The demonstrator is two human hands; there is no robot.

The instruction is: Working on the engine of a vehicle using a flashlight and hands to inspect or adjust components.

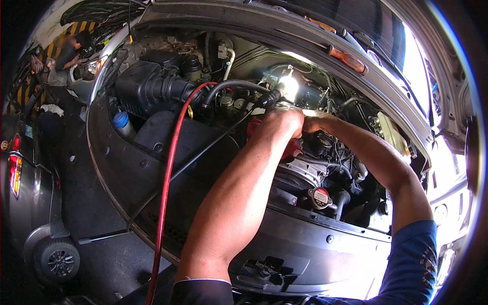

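Note:
Both my arms reach over an open engine bay. My left hand (284, 119) is closed, back toward me, deep over the engine; its fingers are mostly hidden. Pressed close beside it, my right hand (316, 122) has its fingers curled in; what either grips cannot be made out. Just beyond them a lit work lamp (288, 89) glares, with a black cable running from it. A red part (291, 151) shows beneath my left wrist, partly covered by the forearm. Closer to me sits a metal radiator cap (320, 197).
A red hose (170, 168) arcs over the front panel into the bay. The black air filter box (140, 84) and a blue-capped reservoir (121, 120) lie left. An orange-handled screwdriver (347, 59) rests along the rear edge. Another car (38, 203) and a person (66, 63) are at the left.

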